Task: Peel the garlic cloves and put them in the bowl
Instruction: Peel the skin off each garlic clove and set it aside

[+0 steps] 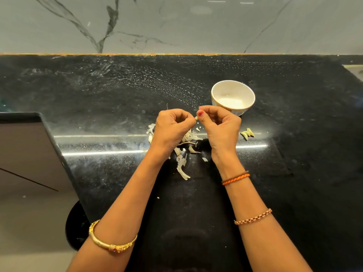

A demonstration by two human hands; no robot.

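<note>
My left hand (171, 125) and my right hand (219, 124) meet above the black counter and pinch a small garlic clove (196, 118) between their fingertips. Only the pale tip of the clove shows between the thumbs. A white bowl (216, 89) stands just beyond my right hand; it looks to hold nothing. A few pale green cloves (247, 133) lie on the counter to the right of my right hand. Loose papery garlic skins (183, 167) are scattered under and between my wrists.
The black granite counter (117, 99) runs back to a grey marble wall. Its left edge drops off beside a dark drawer front (29, 150). A pale object edge (355, 68) shows at the far right.
</note>
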